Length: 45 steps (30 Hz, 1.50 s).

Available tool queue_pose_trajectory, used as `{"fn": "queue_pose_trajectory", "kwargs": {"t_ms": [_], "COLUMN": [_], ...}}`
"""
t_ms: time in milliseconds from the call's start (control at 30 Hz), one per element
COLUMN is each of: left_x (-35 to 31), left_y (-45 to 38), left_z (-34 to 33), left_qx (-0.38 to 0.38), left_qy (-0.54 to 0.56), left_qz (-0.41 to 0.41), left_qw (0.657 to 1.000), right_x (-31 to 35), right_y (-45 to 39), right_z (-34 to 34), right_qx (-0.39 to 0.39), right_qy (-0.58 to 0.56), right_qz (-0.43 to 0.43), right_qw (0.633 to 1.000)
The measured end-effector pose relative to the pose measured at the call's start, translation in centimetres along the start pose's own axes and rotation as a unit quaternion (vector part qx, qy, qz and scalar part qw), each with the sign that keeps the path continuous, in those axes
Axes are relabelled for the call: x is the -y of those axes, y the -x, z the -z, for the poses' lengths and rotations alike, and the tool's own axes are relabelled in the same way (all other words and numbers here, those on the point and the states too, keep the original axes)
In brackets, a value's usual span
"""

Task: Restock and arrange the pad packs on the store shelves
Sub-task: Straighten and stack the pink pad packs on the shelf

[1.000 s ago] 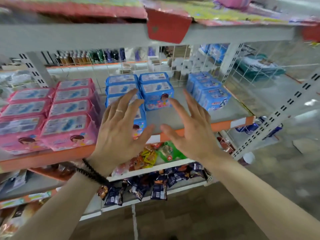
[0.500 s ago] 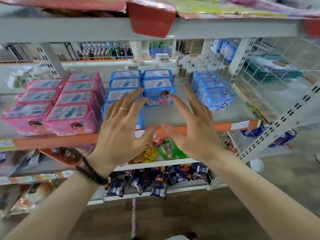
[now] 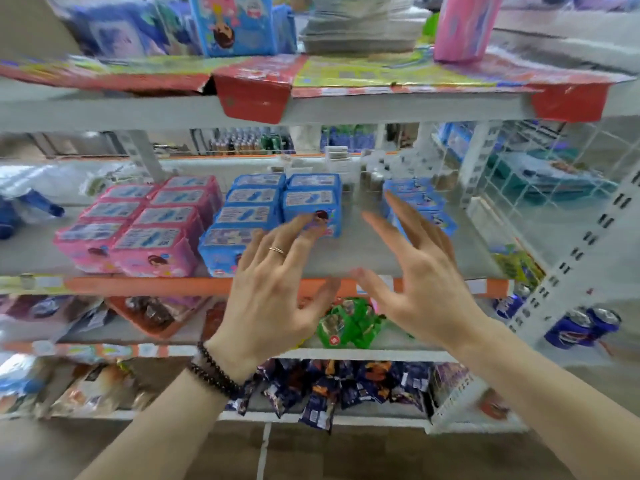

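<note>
Pink pad packs (image 3: 138,226) stand in rows at the left of the grey shelf (image 3: 363,244) with the orange front edge. Blue pad packs (image 3: 249,216) fill the middle in two rows, the right row (image 3: 311,199) set further back. A third blue stack (image 3: 419,199) is at the right, partly hidden by my right hand. My left hand (image 3: 273,289) is raised with fingers spread in front of the middle blue packs, holding nothing. My right hand (image 3: 415,271) is spread beside it, over the bare gap of the shelf, and also holds nothing.
An upper shelf (image 3: 311,109) carries a blue pack (image 3: 232,22), a pink pack (image 3: 464,26) and a flattened red carton. Below hang green snack bags (image 3: 349,323) and dark sachets (image 3: 332,386). Blue cans (image 3: 581,327) sit at the lower right. A wire grid (image 3: 540,188) closes the right side.
The view has tilted up, showing the upper shelf's goods. Both hands have stayed raised and spread, with the right hand's fingers now nearer the right blue stack.
</note>
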State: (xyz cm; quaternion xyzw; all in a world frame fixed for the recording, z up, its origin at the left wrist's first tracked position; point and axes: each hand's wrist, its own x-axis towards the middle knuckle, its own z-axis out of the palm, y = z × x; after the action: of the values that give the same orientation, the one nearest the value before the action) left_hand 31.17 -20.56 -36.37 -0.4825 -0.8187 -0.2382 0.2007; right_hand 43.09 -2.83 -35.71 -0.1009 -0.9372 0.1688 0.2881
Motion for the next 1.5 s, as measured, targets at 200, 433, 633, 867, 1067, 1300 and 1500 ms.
{"fn": "queue_pose_trajectory", "kwargs": {"t_ms": [200,433,633,867,1067,1300,1500], "left_x": [0.0,1.5,2.1,3.5,5.6,7.0,6.6], "left_y": [2.4,1.1,-4.3,-9.9,-12.4,-14.4,-16.7], "left_z": [2.3,6.8,12.6,16.9,17.8,16.5,15.6], "left_qx": [-0.01,-0.048,-0.149,-0.186,-0.134,-0.125,-0.115], "left_qy": [-0.042,-0.05,0.042,-0.006,-0.066,-0.078,-0.079], "left_qz": [0.016,0.013,-0.078,-0.12,-0.122,-0.142,-0.146], "left_qw": [0.999,0.998,0.985,0.975,0.981,0.979,0.98], "right_x": [1.5,4.4,7.5,9.8,10.4,9.4,6.8], "right_y": [-1.1,-3.2,-8.3,-14.3,-15.2,-14.3,-17.5], "right_z": [-0.9,-0.9,2.8,7.4,7.2,7.3,10.7], "right_qx": [0.018,-0.014,-0.15,-0.208,-0.212,-0.208,-0.227], "right_qy": [-0.026,-0.064,-0.136,-0.06,-0.021,0.006,0.068], "right_qz": [0.06,0.117,0.189,0.183,0.155,0.084,0.061], "right_qw": [0.998,0.991,0.961,0.959,0.965,0.975,0.97]}}
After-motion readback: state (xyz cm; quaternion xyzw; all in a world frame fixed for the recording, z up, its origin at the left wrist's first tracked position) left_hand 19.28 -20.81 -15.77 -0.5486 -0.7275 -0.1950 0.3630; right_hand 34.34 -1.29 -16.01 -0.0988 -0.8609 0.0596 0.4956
